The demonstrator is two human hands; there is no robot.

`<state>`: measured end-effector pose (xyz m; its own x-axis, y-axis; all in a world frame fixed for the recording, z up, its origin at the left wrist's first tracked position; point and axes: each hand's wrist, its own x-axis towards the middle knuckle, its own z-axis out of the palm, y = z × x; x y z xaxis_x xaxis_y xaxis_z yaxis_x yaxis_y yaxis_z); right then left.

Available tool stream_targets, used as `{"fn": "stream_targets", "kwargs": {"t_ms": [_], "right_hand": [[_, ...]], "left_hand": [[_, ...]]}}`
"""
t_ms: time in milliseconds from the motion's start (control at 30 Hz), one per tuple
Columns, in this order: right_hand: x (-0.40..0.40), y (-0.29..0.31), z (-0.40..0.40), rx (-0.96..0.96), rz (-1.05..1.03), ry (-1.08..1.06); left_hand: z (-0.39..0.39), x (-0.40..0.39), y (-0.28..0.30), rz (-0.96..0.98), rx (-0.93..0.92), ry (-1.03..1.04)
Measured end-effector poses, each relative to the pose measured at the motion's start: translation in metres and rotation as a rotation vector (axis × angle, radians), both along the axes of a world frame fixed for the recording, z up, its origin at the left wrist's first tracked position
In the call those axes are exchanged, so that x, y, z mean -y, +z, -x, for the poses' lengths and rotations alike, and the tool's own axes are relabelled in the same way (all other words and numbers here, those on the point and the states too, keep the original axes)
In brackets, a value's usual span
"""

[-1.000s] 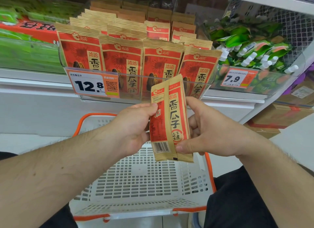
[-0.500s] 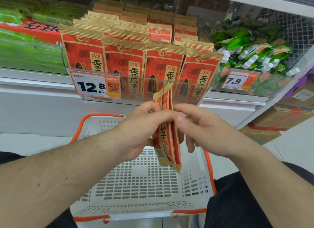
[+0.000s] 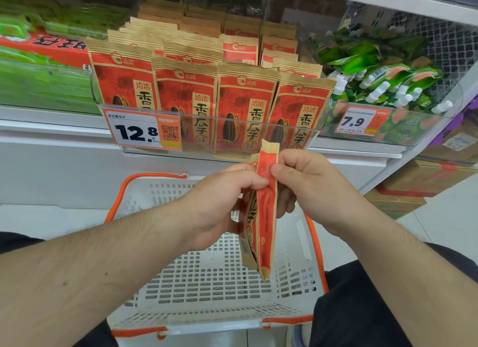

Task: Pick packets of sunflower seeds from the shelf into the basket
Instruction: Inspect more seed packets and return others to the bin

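Observation:
A red and tan packet of sunflower seeds (image 3: 265,217) hangs upright and edge-on above the white basket (image 3: 207,289), which has orange handles and holds nothing. My left hand (image 3: 219,204) pinches the packet from the left. My right hand (image 3: 310,186) pinches its upper part from the right, thumb on the red face. Several rows of the same packets (image 3: 245,106) stand in a clear bin on the shelf just above and behind my hands.
A 12.8 price tag (image 3: 141,130) hangs on the clear bin's front. Green pouches with white caps (image 3: 382,72) fill the bin to the right, tagged 7.9. Green packs (image 3: 38,88) lie at the left. Cardboard boxes (image 3: 419,186) sit on the floor at right.
The packet has turned from facing me to edge-on between both hands. My right hand shifted from its lower side to its upper part. The view moved slightly closer to the shelf.

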<state>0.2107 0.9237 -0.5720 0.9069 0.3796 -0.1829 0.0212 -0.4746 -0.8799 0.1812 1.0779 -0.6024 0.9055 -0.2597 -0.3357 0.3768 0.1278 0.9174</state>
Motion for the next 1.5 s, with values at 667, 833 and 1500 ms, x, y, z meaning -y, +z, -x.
{"fn": "stream_targets", "kwargs": {"t_ms": [667, 833, 1500], "right_hand": [[0.007, 0.014, 0.011, -0.184, 0.292, 0.444], [0.011, 0.013, 0.009, -0.162, 0.239, 0.496], [0.013, 0.004, 0.000, -0.127, -0.238, 0.232]], "left_hand": [[-0.006, -0.002, -0.002, 0.091, -0.031, 0.183], [-0.007, -0.001, -0.005, 0.109, -0.029, 0.186], [-0.003, -0.008, -0.024, -0.322, 0.623, -0.108]]}}
